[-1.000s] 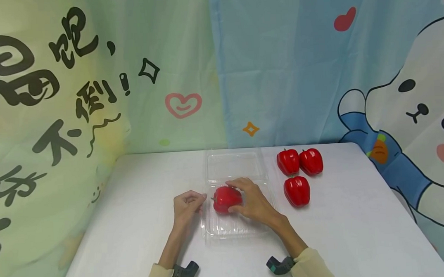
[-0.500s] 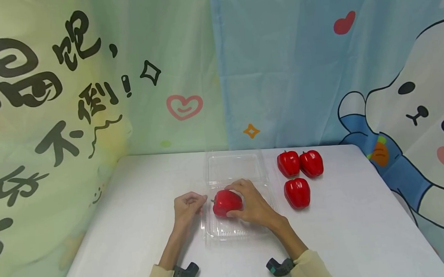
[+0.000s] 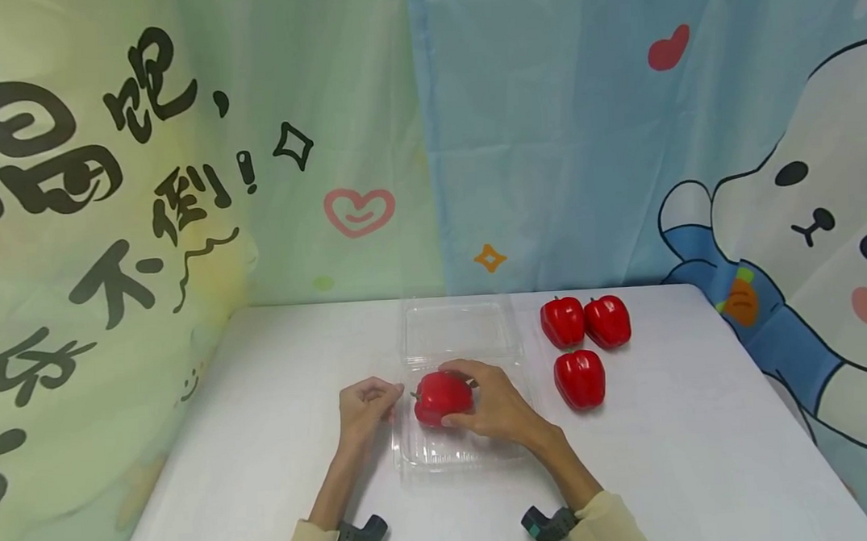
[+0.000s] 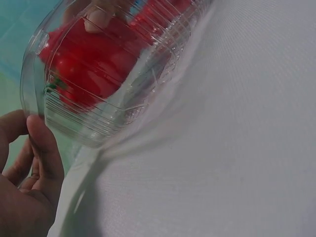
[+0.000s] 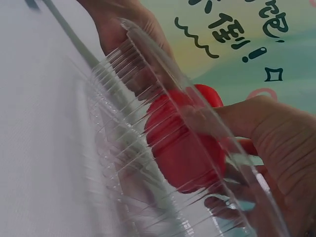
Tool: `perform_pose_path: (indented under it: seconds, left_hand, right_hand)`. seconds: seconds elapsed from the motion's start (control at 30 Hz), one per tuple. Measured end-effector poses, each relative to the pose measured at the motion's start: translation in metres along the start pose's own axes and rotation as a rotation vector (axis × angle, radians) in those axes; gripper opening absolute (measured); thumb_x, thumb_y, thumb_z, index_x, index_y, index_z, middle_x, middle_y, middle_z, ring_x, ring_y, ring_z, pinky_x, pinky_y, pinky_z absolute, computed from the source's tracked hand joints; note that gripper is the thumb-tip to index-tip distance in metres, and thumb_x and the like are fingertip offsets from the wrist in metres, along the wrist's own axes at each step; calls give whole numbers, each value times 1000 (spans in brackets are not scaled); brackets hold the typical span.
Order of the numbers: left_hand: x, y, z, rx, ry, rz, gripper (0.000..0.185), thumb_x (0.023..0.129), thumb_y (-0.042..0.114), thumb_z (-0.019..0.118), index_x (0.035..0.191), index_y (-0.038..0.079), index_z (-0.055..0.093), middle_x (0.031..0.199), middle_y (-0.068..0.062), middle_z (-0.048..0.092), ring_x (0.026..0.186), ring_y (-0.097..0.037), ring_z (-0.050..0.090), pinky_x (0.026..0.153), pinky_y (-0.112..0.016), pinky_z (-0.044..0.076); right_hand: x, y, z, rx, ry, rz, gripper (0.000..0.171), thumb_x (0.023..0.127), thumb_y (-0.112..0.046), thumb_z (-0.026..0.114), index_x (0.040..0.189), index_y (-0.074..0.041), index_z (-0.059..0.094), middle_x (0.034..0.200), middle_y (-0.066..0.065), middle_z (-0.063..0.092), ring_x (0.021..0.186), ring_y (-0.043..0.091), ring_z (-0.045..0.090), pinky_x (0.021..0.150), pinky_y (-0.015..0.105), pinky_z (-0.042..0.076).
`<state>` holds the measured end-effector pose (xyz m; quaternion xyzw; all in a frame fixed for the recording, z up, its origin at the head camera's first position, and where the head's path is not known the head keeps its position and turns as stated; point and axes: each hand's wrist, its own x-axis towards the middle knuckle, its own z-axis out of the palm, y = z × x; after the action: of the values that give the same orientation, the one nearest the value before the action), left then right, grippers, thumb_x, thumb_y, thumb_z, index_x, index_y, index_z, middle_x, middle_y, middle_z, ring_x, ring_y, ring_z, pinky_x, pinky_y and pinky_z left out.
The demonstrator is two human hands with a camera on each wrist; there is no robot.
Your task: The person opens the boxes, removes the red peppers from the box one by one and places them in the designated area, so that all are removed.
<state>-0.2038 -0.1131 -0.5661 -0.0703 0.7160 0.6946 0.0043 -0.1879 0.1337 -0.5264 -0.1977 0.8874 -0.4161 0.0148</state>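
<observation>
A red bell pepper (image 3: 439,397) sits in the base of a clear plastic clamshell container (image 3: 449,454) at the middle of the white table (image 3: 264,391). My right hand (image 3: 493,403) grips the pepper from the right, fingers over its top and thumb under its near side. The right wrist view shows the pepper (image 5: 182,143) through the ribbed wall, with the right hand (image 5: 266,133) around it. My left hand (image 3: 367,402) holds the container's left edge with curled fingers. In the left wrist view its thumb (image 4: 42,143) lies against the container's corner (image 4: 74,123).
The container's open lid (image 3: 458,330) lies flat behind the base. Three more red peppers (image 3: 579,379) (image 3: 562,321) (image 3: 608,321) stand to the right of it. Printed cloth backdrops hang behind and to the left of the table.
The right hand and the pepper have shifted slightly left and lower into the container base. The left hand has stayed at the container's edge.
</observation>
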Motion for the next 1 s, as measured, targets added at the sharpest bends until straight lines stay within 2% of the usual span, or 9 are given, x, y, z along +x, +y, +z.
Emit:
perform_pose_path:
  seconds: [0.23, 0.5, 0.83, 1.0]
  left_hand:
    - [0, -1, 0, -10, 0, -1, 13, 93, 5, 81, 85, -3, 74, 60, -1, 65, 52, -10, 57, 57, -20, 52]
    - [-1, 1, 0, 33, 7, -8, 14, 93, 8, 81, 87, -2, 74, 61, -1, 67, 52, -9, 59, 57, -20, 53]
    - [-1, 1, 0, -5, 9, -16, 14, 91, 6, 84, 87, -3, 74, 64, -4, 69, 54, -9, 60, 55, -20, 53]
    - [0, 2, 1, 13, 10, -16, 15, 92, 7, 83, 88, -3, 74, 64, -4, 70, 54, -9, 60, 56, -20, 53]
  right_hand:
    - [-2, 0, -2, 8, 29, -3, 81, 75, -30, 99, 147, -16, 64, 143, 3, 70, 122, 21, 69, 96, 36, 66]
    - [-3, 4, -5, 45, 87, -43, 77, 74, -30, 99, 143, -16, 67, 138, 2, 73, 116, 18, 69, 91, 29, 63]
    - [-2, 4, -7, 92, 152, -61, 76, 73, -31, 100, 141, -15, 69, 136, 0, 74, 120, 20, 70, 94, 43, 65]
    - [-3, 6, -7, 101, 180, -75, 75, 72, -31, 100, 140, -17, 71, 135, -1, 74, 119, 19, 70, 94, 44, 65]
